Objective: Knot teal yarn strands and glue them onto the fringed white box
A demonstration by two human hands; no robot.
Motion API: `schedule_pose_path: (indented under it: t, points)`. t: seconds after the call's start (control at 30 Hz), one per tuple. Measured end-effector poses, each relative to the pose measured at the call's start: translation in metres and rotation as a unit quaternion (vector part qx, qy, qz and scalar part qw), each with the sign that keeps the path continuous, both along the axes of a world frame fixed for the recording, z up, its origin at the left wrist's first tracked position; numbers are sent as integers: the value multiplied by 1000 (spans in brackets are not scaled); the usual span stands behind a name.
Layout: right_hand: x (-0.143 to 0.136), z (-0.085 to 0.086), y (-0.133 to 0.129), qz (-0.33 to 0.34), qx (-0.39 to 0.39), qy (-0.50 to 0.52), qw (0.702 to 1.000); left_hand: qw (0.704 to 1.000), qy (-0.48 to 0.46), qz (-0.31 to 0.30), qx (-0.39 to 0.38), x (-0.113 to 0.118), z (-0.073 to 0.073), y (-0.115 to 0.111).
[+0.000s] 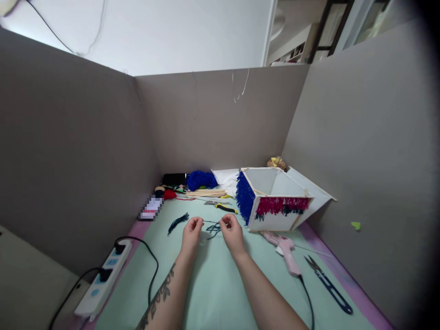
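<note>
A dark teal strand of yarn (210, 222) is stretched between my two hands above the pale green table cover. My left hand (193, 228) pinches its left end, and my right hand (229, 225) pinches the other. Beneath and between the hands lie loose loops of the same dark yarn (213, 228). Left of my left hand rests a small bundle of cut dark yarn (178, 223). To the right stands a white box-like structure (275, 224) with blue fringe (244, 196) on one side and magenta and dark fringe (282, 206) on its front.
A pink glue gun (287, 256) and thread snips (330, 286) lie at the right. Yellow-handled pliers (225, 208), wooden sticks (206, 193), blue yarn (201, 179) and red yarn (169, 195) are at the back. A power strip (103, 282) stands left. Grey panels (220, 123) enclose the table.
</note>
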State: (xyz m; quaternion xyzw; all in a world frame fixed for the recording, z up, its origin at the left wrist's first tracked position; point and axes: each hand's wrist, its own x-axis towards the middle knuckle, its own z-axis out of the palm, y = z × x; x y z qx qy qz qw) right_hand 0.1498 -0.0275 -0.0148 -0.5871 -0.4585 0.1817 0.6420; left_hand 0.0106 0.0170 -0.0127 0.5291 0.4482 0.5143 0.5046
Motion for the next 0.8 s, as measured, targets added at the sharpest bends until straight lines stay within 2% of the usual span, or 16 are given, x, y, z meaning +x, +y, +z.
schedule_pose_path:
  t: [0.17,0.3,0.43,0.63,0.8]
  points:
    - [-4,-2,2,90,-15,-24,996,991,83,-33,97,1,1,-3]
    - [-7,-4,3,130,-34,-51,990,985,109,-60,122,2,4,-5]
    - [-6,-6,4,118,-38,-46,991,986,109,-44,117,0,3,-4]
    - [0,-6,5,71,-12,-9,997,995,67,-1,67,-3,-4,3]
    - [5,-10,8,33,-2,-1,999,994,82,20,72,-4,0,1]
